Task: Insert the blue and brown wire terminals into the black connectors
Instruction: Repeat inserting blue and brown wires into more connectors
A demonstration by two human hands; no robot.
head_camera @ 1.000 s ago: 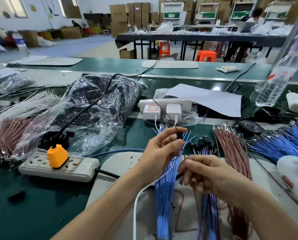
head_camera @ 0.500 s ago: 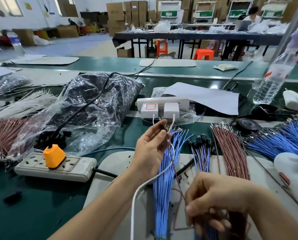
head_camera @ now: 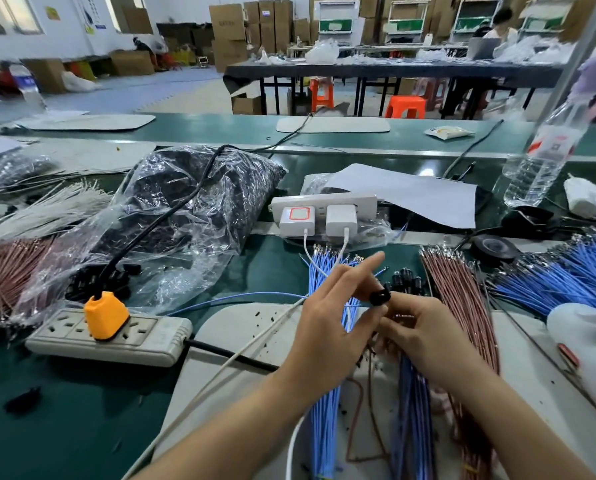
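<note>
Head: connector (head_camera: 379, 297) half-hidden by right hand (head_camera: 428, 337)

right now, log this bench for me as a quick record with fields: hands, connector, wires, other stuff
left hand: pinches the black connector, index finger straight
right hand: fingers curled against the connector; what they hold is hidden
blue wires: bundle lying under the left hand
brown wires: bundle to the right of both hands
other: orange plug in a power strip at left; water bottle far right
</note>
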